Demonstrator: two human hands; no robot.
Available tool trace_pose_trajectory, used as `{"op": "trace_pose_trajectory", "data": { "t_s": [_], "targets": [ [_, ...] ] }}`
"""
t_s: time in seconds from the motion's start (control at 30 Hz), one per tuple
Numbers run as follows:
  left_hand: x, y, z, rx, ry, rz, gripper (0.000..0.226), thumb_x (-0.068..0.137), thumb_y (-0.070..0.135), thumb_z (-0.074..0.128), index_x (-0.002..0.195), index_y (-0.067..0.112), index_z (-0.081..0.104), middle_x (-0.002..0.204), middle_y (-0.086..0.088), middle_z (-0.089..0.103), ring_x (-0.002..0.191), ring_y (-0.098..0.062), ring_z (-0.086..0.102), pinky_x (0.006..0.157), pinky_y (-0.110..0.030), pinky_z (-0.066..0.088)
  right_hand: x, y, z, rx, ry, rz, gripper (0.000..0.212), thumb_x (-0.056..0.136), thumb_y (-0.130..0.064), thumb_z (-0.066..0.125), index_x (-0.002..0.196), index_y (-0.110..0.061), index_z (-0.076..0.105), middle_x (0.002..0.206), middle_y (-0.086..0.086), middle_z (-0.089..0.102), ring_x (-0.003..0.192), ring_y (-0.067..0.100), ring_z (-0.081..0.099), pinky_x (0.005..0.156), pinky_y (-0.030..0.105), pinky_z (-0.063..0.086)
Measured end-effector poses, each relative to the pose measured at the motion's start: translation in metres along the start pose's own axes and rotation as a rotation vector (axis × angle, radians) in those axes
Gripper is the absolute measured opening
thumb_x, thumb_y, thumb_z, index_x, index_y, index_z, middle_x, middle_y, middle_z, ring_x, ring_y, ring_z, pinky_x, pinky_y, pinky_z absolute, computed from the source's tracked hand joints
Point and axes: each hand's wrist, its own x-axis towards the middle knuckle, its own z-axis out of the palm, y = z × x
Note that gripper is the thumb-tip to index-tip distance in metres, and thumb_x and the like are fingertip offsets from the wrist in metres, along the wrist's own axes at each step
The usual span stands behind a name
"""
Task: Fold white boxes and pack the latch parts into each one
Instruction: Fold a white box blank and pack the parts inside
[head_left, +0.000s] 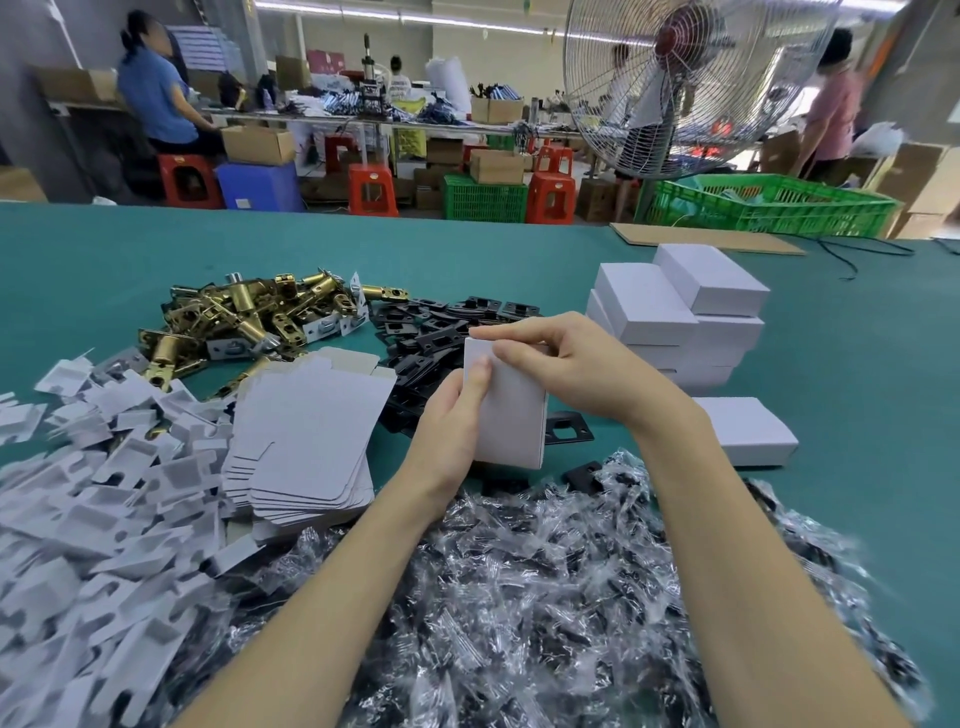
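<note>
A folded white box (511, 410) stands upright above the green table (104, 260), held between both hands. My left hand (452, 415) grips its left side, thumb along the front. My right hand (561, 364) pinches the top flap with curled fingers. Brass latch bolts (249, 317) lie heaped at the back left. Black strike plates (431, 332) are piled behind the box. A stack of flat white box blanks (311, 441) lies to the left. Closed white boxes (680, 312) are stacked at the right, and one more closed box (748, 431) lies alone by my right forearm.
White card inserts (88, 493) cover the near left. Small clear bags with dark parts (545, 597) fill the near middle. A cardboard sheet (706, 239) and a black cable (857, 254) lie at the far right. A large fan (685, 78), green crates and other workers are beyond the table.
</note>
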Motion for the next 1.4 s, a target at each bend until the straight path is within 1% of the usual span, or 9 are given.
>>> {"op": "trace_pose_trajectory", "data": {
  "t_s": [0.1,0.23,0.47,0.57,0.73,0.87,1.0,1.1,1.4],
  "targets": [
    [0.001,-0.001,0.000,0.010,0.004,-0.021,0.040,0.105,0.045,0.047,0.117,0.012,0.066,0.104,0.003,0.071,0.076,0.007,0.065,0.062,-0.009,0.048,-0.002,0.005,-0.002,0.018,0.034,0.026,0.030,0.107,-0.029,0.052,0.133,-0.034,0.068,0.054,-0.022,0.051,0.048,0.000,0.043,0.050,0.009,0.033],
    [0.001,-0.002,-0.001,0.021,-0.008,-0.030,0.030,0.104,0.042,0.053,0.114,0.016,0.065,0.102,0.003,0.070,0.075,0.006,0.064,0.060,-0.011,0.048,0.000,0.003,0.000,-0.020,0.068,0.067,0.036,0.107,-0.033,0.051,0.140,-0.027,0.063,0.124,-0.019,0.066,0.113,0.000,0.059,0.090,0.022,0.046],
    [-0.004,0.008,0.001,0.149,-0.013,-0.051,0.066,0.077,0.064,0.072,0.129,0.032,0.047,0.121,0.009,0.061,0.098,0.003,0.062,0.073,-0.015,0.048,0.003,0.007,0.003,-0.175,0.212,0.077,0.040,0.110,-0.028,0.042,0.102,-0.002,0.072,0.085,0.005,0.073,0.078,0.020,0.061,0.073,0.039,0.047],
    [-0.004,0.012,0.005,0.439,-0.026,0.055,0.090,0.063,0.065,0.087,0.135,0.036,0.042,0.125,0.014,0.053,0.108,-0.001,0.056,0.076,-0.017,0.047,0.004,0.008,0.000,-0.156,0.274,0.123,0.050,0.110,-0.029,0.041,0.065,-0.009,0.044,0.045,-0.010,0.036,0.048,0.008,0.032,0.052,0.025,0.025],
    [0.000,0.014,-0.002,0.484,0.092,0.036,0.076,0.072,0.055,0.086,0.127,0.034,0.039,0.108,0.023,0.051,0.095,0.006,0.054,0.066,-0.018,0.043,0.004,0.002,-0.005,0.511,0.218,0.386,0.050,0.109,-0.052,0.032,0.124,-0.018,0.066,0.109,-0.001,0.070,0.090,0.018,0.070,0.078,0.032,0.060],
    [0.005,0.016,-0.004,0.177,0.070,-0.147,0.070,0.071,0.045,0.090,0.124,0.025,0.048,0.117,0.003,0.066,0.092,-0.012,0.074,0.081,-0.037,0.062,-0.006,0.019,-0.005,0.564,-0.047,0.320,0.033,0.105,-0.044,0.052,0.133,-0.030,0.059,0.119,0.001,0.073,0.099,0.022,0.076,0.083,0.036,0.063],
    [0.007,0.016,-0.003,-0.032,0.103,-0.292,0.067,0.076,0.037,0.087,0.125,0.011,0.049,0.118,-0.010,0.067,0.089,-0.021,0.077,0.081,-0.038,0.064,-0.016,0.037,-0.008,0.460,-0.310,0.212,0.082,0.086,-0.023,0.080,0.149,-0.051,0.035,0.130,-0.007,0.069,0.113,0.017,0.071,0.091,0.033,0.059],
    [0.006,0.016,-0.004,-0.086,0.100,-0.347,0.068,0.081,0.035,0.084,0.130,0.004,0.049,0.117,-0.013,0.070,0.088,-0.021,0.078,0.084,-0.038,0.063,-0.011,0.034,0.001,0.201,-0.303,0.145,0.099,0.084,-0.013,0.083,0.154,-0.053,0.025,0.129,-0.005,0.067,0.103,0.017,0.074,0.097,0.041,0.057],
    [0.008,0.028,-0.009,-0.167,0.092,-0.357,0.063,0.084,0.025,0.083,0.128,-0.007,0.050,0.111,-0.019,0.072,0.082,-0.025,0.078,0.071,-0.028,0.064,-0.006,0.033,0.010,0.114,-0.049,-0.002,0.058,0.081,-0.022,0.078,0.123,-0.059,0.061,0.093,-0.016,0.079,0.085,0.006,0.076,0.084,0.044,0.063]
  ]
}}
